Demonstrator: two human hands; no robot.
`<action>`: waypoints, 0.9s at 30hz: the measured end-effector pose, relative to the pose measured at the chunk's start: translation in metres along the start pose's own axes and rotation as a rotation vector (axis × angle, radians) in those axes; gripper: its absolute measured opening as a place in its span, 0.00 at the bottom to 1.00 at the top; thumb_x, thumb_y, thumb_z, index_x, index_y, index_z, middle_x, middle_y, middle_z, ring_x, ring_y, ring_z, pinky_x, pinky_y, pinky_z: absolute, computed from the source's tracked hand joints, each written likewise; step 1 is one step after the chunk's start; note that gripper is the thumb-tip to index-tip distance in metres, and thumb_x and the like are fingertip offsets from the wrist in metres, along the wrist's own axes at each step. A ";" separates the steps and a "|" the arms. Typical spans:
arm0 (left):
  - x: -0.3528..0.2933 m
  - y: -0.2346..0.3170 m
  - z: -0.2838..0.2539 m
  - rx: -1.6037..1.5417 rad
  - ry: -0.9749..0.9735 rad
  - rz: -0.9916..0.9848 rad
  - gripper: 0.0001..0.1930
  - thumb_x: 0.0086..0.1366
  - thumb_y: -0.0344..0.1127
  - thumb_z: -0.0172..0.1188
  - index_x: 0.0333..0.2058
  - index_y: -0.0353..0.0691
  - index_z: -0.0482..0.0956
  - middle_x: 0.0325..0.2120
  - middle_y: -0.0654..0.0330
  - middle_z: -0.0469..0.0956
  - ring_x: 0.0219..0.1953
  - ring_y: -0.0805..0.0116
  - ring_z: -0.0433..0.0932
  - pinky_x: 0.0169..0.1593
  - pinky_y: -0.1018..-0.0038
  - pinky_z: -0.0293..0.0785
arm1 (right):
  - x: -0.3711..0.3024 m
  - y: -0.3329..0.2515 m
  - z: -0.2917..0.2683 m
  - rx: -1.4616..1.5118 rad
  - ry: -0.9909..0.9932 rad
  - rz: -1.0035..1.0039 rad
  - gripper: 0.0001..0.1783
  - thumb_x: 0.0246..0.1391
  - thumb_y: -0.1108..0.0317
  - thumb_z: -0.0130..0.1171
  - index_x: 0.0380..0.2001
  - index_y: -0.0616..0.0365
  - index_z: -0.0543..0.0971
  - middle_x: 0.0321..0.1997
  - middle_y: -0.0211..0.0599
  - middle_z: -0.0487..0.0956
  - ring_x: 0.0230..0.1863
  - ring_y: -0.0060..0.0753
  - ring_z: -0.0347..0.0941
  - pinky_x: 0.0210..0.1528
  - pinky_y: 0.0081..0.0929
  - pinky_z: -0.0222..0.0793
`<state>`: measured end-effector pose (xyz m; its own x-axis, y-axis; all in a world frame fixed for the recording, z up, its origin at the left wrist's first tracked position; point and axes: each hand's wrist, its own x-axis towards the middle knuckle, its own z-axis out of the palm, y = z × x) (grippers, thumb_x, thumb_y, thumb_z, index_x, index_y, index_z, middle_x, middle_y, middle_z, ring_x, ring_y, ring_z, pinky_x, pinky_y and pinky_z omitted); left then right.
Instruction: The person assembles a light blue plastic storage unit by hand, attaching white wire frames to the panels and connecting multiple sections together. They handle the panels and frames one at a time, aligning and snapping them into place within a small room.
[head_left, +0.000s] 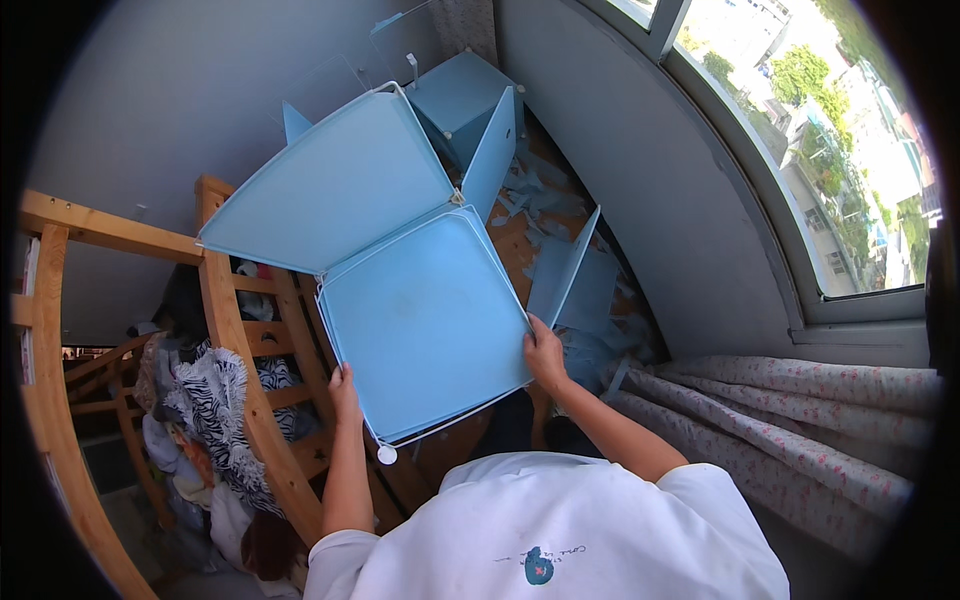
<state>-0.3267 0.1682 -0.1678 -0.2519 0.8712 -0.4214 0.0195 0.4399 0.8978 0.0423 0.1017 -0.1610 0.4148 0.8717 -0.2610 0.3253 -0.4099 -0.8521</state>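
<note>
A square light-blue plastic panel with a white wire edge (420, 310) lies tilted in front of me. My left hand (345, 395) grips its left edge, with the thumb on top. My right hand (543, 355) is closed on its right edge. At the panel's near left corner sits a white round connector (387, 455). A second blue panel (335, 180) rises from the far edge of the held one, meeting it near the corners. Beyond that stands a blue box-like section (465, 95), with an upright blue panel (492, 155) beside it.
Loose blue panels (575, 275) and torn pale-blue film scraps (535, 185) litter the wooden floor at right. A wooden bunk frame with a ladder (225, 300) stands close on my left, clothes (215, 400) behind it. Flowered curtains (790, 430) hang under the window (840, 150).
</note>
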 end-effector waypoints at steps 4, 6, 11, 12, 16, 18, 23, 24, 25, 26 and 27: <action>0.027 -0.019 -0.003 0.459 0.134 0.036 0.15 0.63 0.34 0.49 0.45 0.32 0.69 0.38 0.56 0.74 0.38 0.67 0.72 0.43 0.73 0.67 | 0.013 0.007 0.014 -0.115 -0.039 -0.171 0.23 0.48 0.71 0.49 0.51 0.60 0.67 0.52 0.49 0.69 0.57 0.49 0.58 0.57 0.36 0.54; 0.030 -0.036 -0.007 0.799 0.241 0.203 0.17 0.62 0.33 0.50 0.47 0.33 0.68 0.41 0.53 0.72 0.40 0.64 0.72 0.45 0.71 0.67 | 0.011 0.013 0.011 -0.209 0.076 -0.201 0.26 0.49 0.69 0.50 0.53 0.61 0.64 0.54 0.49 0.66 0.58 0.49 0.57 0.58 0.36 0.53; 0.015 -0.034 0.000 0.510 0.098 0.050 0.23 0.61 0.34 0.51 0.54 0.33 0.61 0.46 0.49 0.70 0.46 0.60 0.70 0.47 0.70 0.66 | 0.020 0.032 0.003 0.027 0.134 0.148 0.35 0.52 0.59 0.50 0.58 0.66 0.53 0.61 0.54 0.55 0.61 0.53 0.53 0.60 0.34 0.50; 0.013 -0.031 0.005 0.513 0.110 0.025 0.22 0.62 0.34 0.50 0.53 0.33 0.61 0.46 0.51 0.70 0.45 0.61 0.70 0.47 0.70 0.66 | 0.022 0.038 0.002 0.162 0.067 0.225 0.36 0.53 0.57 0.49 0.59 0.67 0.52 0.62 0.55 0.54 0.61 0.53 0.52 0.61 0.34 0.49; 0.007 -0.019 0.010 0.478 0.084 -0.035 0.23 0.63 0.33 0.49 0.54 0.33 0.58 0.46 0.51 0.69 0.45 0.62 0.70 0.48 0.70 0.65 | 0.029 0.036 0.020 0.197 -0.051 0.138 0.37 0.53 0.49 0.47 0.59 0.62 0.55 0.59 0.54 0.60 0.59 0.51 0.57 0.59 0.33 0.52; 0.003 -0.016 0.009 0.460 0.047 -0.052 0.24 0.63 0.33 0.48 0.56 0.33 0.56 0.47 0.51 0.69 0.46 0.61 0.69 0.49 0.70 0.64 | 0.030 0.032 0.026 0.139 -0.229 0.110 0.35 0.52 0.47 0.47 0.57 0.60 0.59 0.57 0.52 0.64 0.58 0.49 0.59 0.58 0.33 0.54; 0.006 -0.012 0.008 0.491 -0.008 -0.126 0.24 0.64 0.33 0.47 0.57 0.34 0.55 0.49 0.52 0.66 0.48 0.61 0.68 0.50 0.70 0.64 | 0.040 0.037 0.022 0.262 -0.256 0.159 0.36 0.50 0.45 0.49 0.55 0.59 0.63 0.55 0.51 0.66 0.56 0.48 0.61 0.56 0.33 0.57; 0.006 -0.009 0.009 0.496 -0.009 -0.144 0.24 0.64 0.34 0.47 0.57 0.34 0.55 0.49 0.52 0.66 0.48 0.61 0.68 0.50 0.70 0.63 | 0.041 0.039 0.026 0.289 -0.258 0.162 0.36 0.50 0.44 0.49 0.55 0.59 0.63 0.56 0.51 0.66 0.57 0.48 0.61 0.57 0.33 0.56; 0.007 -0.006 0.009 0.499 -0.015 -0.182 0.24 0.64 0.34 0.47 0.57 0.33 0.54 0.50 0.52 0.65 0.48 0.61 0.67 0.51 0.71 0.63 | 0.040 0.042 0.028 0.317 -0.259 0.163 0.37 0.49 0.43 0.49 0.55 0.59 0.63 0.56 0.51 0.65 0.57 0.48 0.60 0.57 0.32 0.56; 0.007 -0.006 0.011 0.510 -0.027 -0.180 0.24 0.64 0.34 0.47 0.56 0.33 0.54 0.50 0.52 0.65 0.48 0.61 0.67 0.51 0.71 0.63 | 0.039 0.047 0.028 0.341 -0.259 0.163 0.38 0.49 0.42 0.49 0.56 0.59 0.63 0.57 0.50 0.64 0.58 0.48 0.59 0.57 0.32 0.56; 0.007 -0.006 0.010 0.522 -0.033 -0.177 0.24 0.65 0.34 0.47 0.56 0.33 0.54 0.50 0.52 0.65 0.48 0.62 0.67 0.51 0.71 0.63 | 0.037 0.046 0.027 0.368 -0.264 0.160 0.39 0.48 0.41 0.49 0.56 0.59 0.63 0.58 0.50 0.63 0.59 0.48 0.59 0.58 0.32 0.55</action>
<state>-0.3192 0.1735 -0.1773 -0.2646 0.7771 -0.5711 0.4592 0.6223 0.6340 0.0499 0.1222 -0.2223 0.1892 0.8634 -0.4677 -0.0673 -0.4637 -0.8834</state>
